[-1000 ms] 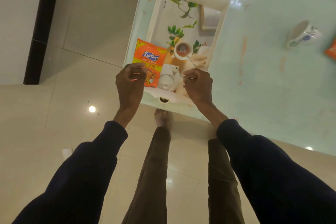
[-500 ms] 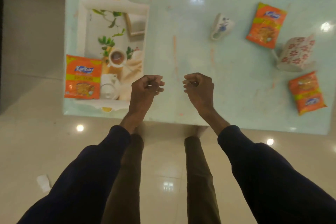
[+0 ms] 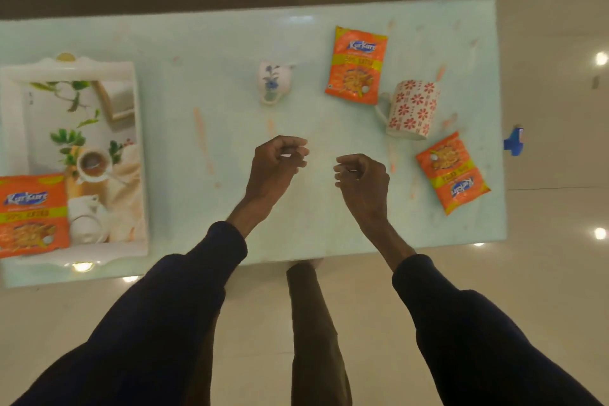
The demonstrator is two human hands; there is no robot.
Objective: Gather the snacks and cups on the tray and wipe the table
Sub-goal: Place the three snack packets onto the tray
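in the head view, both hands hover over the middle of the pale green glass table, fingers loosely curled, with nothing visibly held in either. the left hand is below the small white cup with a blue flower, which lies on its side straight beyond that hand, apart from it. the right hand is nearer the remaining clutter: the white mug with red flowers lies tipped over, beyond it and to its right, and the nearer orange snack packet lies flat directly to its right, long axis slanting from far-left to near-right. a second orange snack packet lies farther back, just beside the mug's handle. the white rectangular tray sits well apart at the table's left end with one orange packet on the tray already. the right hand seems best placed for the near packet, which must then cross leftward to the tray.
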